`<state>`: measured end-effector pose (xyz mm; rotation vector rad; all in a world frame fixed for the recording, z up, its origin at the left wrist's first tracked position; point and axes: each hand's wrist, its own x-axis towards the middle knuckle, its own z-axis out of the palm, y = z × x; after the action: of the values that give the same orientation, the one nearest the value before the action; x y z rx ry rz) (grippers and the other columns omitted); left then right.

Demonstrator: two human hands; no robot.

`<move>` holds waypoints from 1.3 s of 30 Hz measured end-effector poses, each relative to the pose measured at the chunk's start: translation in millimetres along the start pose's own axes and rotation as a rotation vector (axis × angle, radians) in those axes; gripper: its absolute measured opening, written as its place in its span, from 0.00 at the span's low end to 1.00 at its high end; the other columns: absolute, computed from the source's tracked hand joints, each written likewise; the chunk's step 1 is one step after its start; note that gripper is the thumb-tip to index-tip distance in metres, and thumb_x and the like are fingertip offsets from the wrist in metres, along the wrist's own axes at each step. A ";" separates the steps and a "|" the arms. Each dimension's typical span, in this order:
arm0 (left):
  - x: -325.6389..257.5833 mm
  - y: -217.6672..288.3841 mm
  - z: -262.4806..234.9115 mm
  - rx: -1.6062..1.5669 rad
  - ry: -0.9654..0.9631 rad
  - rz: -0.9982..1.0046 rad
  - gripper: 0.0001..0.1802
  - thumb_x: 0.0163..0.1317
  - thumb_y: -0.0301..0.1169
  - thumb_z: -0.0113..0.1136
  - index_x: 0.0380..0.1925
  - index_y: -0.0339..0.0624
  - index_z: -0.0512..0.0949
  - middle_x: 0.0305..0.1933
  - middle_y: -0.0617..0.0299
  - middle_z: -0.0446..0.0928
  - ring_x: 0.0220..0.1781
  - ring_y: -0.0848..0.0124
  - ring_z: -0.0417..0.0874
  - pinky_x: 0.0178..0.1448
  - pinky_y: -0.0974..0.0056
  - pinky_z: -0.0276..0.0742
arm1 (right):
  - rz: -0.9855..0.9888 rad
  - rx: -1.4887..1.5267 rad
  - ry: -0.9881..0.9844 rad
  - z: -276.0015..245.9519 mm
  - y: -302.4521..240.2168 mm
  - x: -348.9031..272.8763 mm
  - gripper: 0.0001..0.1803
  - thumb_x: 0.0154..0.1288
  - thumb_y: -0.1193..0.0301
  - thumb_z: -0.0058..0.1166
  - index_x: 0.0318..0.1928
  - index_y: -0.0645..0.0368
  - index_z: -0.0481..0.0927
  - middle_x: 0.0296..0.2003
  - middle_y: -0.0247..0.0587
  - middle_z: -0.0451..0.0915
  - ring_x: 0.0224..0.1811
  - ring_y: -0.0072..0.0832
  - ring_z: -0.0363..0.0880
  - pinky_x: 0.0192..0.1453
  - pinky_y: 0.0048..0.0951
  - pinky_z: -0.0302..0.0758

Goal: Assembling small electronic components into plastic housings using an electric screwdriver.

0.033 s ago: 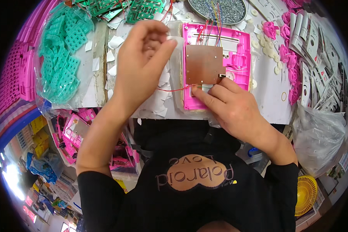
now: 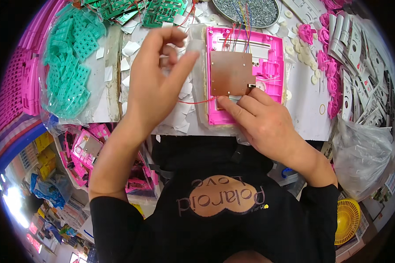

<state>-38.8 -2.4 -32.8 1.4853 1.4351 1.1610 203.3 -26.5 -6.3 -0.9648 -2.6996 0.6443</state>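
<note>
A pink plastic housing point(image 2: 274, 48) lies open on a padded mat, its inside facing up. In its left half sits a brown circuit board point(image 2: 231, 72), with thin coloured wires point(image 2: 239, 37) at the top edge. My right hand point(image 2: 265, 116) is closed at the board's lower right corner. Its index fingertip presses just below the lower edge, where a red wire point(image 2: 197, 102) comes in; the thumb is hidden. Left of the housing, my left hand point(image 2: 156, 74) is raised over paper scraps, fingers curled but apart from the thumb, holding nothing I can see.
A metal dish of screws point(image 2: 263, 13) and green circuit boards point(image 2: 164, 13) stand at the back. Turquoise keypad sheets point(image 2: 68, 65) fill a bag on the left. Pink parts point(image 2: 307, 34), white discs point(image 2: 305, 55) and printed strips point(image 2: 368, 70) lie right. A box of pink housings point(image 2: 83, 151) is lower left.
My left hand has shifted slightly left, and its thumb has dropped away from the fingers, widening the gap. My right hand and the housing stay almost still.
</note>
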 end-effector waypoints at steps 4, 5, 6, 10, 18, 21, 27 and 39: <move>-36.1 4.5 -12.1 0.407 -0.163 0.225 0.16 0.58 0.30 0.74 0.42 0.37 0.78 0.40 0.56 0.74 0.43 0.59 0.77 0.46 0.60 0.73 | 0.034 -0.053 0.030 4.4 -4.2 -2.4 0.25 0.57 0.76 0.60 0.58 0.62 0.82 0.37 0.37 0.78 0.43 0.36 0.77 0.41 0.33 0.81; -42.7 2.8 -15.6 0.410 -0.220 0.218 0.15 0.57 0.29 0.74 0.40 0.37 0.78 0.40 0.56 0.74 0.43 0.58 0.77 0.46 0.59 0.74 | 0.042 -0.037 0.030 3.4 -4.9 -2.2 0.25 0.58 0.76 0.60 0.59 0.63 0.82 0.37 0.39 0.78 0.44 0.36 0.77 0.43 0.33 0.80; -48.4 0.0 -19.9 0.413 -0.278 0.211 0.14 0.57 0.29 0.74 0.39 0.38 0.79 0.40 0.56 0.74 0.43 0.56 0.77 0.47 0.58 0.74 | 0.052 -0.021 0.030 1.4 -5.9 -1.9 0.25 0.59 0.76 0.60 0.59 0.65 0.81 0.37 0.40 0.77 0.45 0.37 0.77 0.45 0.34 0.80; -55.3 -0.3 -22.9 0.243 -0.289 0.102 0.08 0.60 0.25 0.71 0.33 0.38 0.79 0.41 0.57 0.79 0.44 0.60 0.80 0.46 0.58 0.76 | 0.062 0.026 -0.059 -6.4 -13.3 -4.9 0.34 0.53 0.80 0.67 0.63 0.68 0.77 0.41 0.44 0.77 0.45 0.43 0.75 0.51 0.39 0.78; -44.6 20.4 9.6 -0.637 -0.101 -0.388 0.04 0.71 0.20 0.60 0.44 0.34 0.78 0.44 0.53 0.86 0.35 0.77 0.82 0.37 0.73 0.77 | -0.014 -0.053 -0.184 -9.5 -8.1 -7.8 0.34 0.57 0.75 0.65 0.67 0.61 0.76 0.43 0.42 0.75 0.46 0.41 0.74 0.50 0.35 0.77; -41.4 25.3 24.9 -0.635 -0.098 -0.306 0.06 0.69 0.19 0.63 0.44 0.34 0.79 0.40 0.55 0.87 0.33 0.78 0.83 0.35 0.73 0.78 | -0.010 -0.072 -0.136 -8.5 -11.1 -6.8 0.29 0.59 0.75 0.61 0.64 0.60 0.79 0.39 0.43 0.75 0.44 0.40 0.74 0.50 0.36 0.76; -40.5 39.1 32.3 0.017 -0.236 0.202 0.06 0.62 0.22 0.71 0.38 0.39 0.84 0.33 0.61 0.84 0.27 0.72 0.83 0.33 0.68 0.77 | 0.118 0.334 0.241 -31.0 4.8 -13.5 0.21 0.57 0.73 0.70 0.52 0.59 0.84 0.39 0.43 0.84 0.39 0.43 0.82 0.42 0.41 0.79; -37.5 26.5 26.8 0.346 -0.298 0.512 0.13 0.51 0.21 0.74 0.37 0.42 0.82 0.40 0.58 0.82 0.38 0.61 0.83 0.40 0.59 0.77 | 0.345 0.404 0.301 -29.9 13.4 -53.7 0.09 0.59 0.79 0.71 0.41 0.62 0.90 0.34 0.40 0.88 0.31 0.30 0.85 0.35 0.27 0.78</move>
<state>-3.6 -40.0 -19.7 2.2567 1.1165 0.9436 261.6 -41.8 11.5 -1.2975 -2.0528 0.9710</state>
